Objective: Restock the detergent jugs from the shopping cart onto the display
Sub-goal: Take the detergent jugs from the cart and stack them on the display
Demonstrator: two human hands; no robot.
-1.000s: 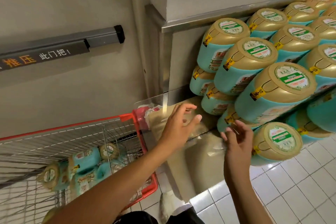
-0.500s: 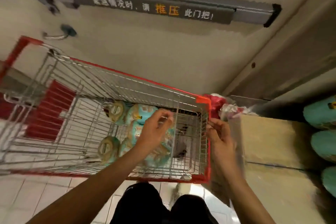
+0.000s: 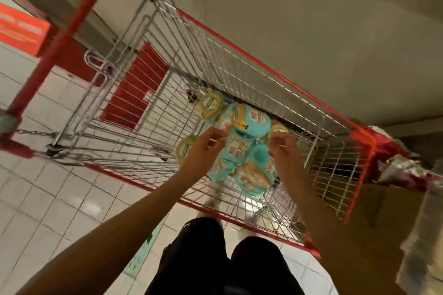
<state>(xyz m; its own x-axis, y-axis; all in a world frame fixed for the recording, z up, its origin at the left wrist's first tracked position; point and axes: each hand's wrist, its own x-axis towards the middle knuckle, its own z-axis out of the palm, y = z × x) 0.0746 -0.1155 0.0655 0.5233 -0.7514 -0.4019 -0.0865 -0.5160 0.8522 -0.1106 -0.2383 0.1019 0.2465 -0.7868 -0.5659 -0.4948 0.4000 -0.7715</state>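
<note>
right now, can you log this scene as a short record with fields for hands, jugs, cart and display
left hand: down in the cart, fingers bent at a jug; grip unclear
right hand: down in the cart, fingers bent beside a gold cap; grip unclear
detergent jugs: teal, gold caps, heaped on the cart floor
shopping cart: wire, red rim
display: out of view

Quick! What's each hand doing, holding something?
Left hand: curled over the detergent jugs, grip cannot be told.
Right hand: curled over the jugs too, cannot be told.
</note>
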